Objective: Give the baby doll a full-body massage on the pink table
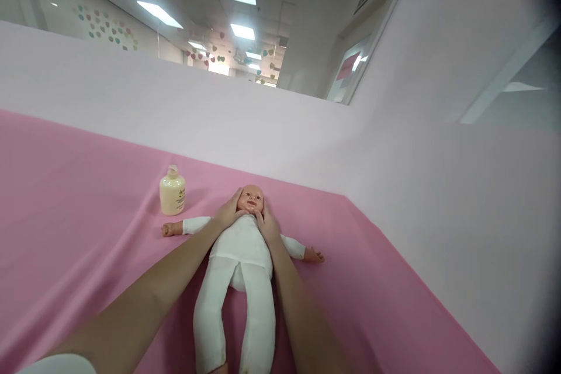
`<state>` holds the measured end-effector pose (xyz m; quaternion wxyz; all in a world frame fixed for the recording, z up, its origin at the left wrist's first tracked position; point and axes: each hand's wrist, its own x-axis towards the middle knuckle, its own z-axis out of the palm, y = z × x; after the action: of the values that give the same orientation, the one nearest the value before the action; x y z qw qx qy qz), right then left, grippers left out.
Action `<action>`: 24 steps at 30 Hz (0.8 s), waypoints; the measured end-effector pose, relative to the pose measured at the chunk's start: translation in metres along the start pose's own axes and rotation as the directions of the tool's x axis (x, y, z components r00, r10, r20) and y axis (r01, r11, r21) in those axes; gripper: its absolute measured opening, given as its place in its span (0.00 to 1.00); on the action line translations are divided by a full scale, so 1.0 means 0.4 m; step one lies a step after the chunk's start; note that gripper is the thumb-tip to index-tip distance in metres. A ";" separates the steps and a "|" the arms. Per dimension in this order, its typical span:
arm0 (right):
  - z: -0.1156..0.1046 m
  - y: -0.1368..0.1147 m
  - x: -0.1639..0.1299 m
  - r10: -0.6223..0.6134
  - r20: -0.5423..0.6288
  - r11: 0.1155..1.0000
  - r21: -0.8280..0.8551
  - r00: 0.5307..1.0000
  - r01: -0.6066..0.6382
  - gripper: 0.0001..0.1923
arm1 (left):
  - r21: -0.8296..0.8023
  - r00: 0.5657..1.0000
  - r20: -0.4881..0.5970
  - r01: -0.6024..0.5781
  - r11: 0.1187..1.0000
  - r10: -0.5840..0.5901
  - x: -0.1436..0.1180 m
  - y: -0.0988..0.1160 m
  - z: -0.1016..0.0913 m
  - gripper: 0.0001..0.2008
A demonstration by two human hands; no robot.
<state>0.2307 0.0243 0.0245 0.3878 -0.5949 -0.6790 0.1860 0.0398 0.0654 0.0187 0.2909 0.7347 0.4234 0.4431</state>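
A baby doll [241, 242] with a white cloth body lies on its back on a pink cloth [109, 187], its arms spread to both sides and its legs toward me. My left hand [228, 210] is laid along one side of the doll's head, the thumb near its chin. Against the other side of the head rests my right hand [269, 223], its thumb also by the chin. Together both hands cup the head between them. The fingertips curve behind it and are partly hidden.
A cream-coloured pump bottle [172, 191] stands on the cloth, left of the doll's head and above its outstretched hand. White walls [245, 134] border the cloth at the back and right. Behind the rear wall a window shows a room with ceiling lights and heart stickers.
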 end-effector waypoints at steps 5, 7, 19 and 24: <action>-0.017 -0.006 -0.037 -0.044 -0.022 0.989 -0.142 0.999 0.041 0.31 | 0.066 0.999 0.003 0.048 0.997 -0.048 -0.022 0.010 -0.016 0.39; -0.022 -0.007 -0.049 -0.047 -0.019 0.985 -0.164 0.999 0.043 0.30 | 0.055 0.995 -0.020 0.097 0.994 -0.096 -0.035 0.008 -0.019 0.37; -0.031 0.006 -0.099 -0.055 -0.042 0.996 -0.070 0.998 0.052 0.24 | -0.420 0.932 -0.292 0.078 0.904 -0.216 -0.029 0.075 -0.152 0.30; -0.034 0.003 -0.101 -0.070 -0.021 0.995 -0.071 0.997 0.068 0.23 | -0.937 0.864 -0.300 -0.186 0.297 -0.404 -0.025 0.131 -0.316 0.23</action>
<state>0.2412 -0.0167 0.0200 0.3809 -0.5864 -0.7008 0.1415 -0.0571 0.0384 0.1119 0.5804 0.2498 0.1883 0.7518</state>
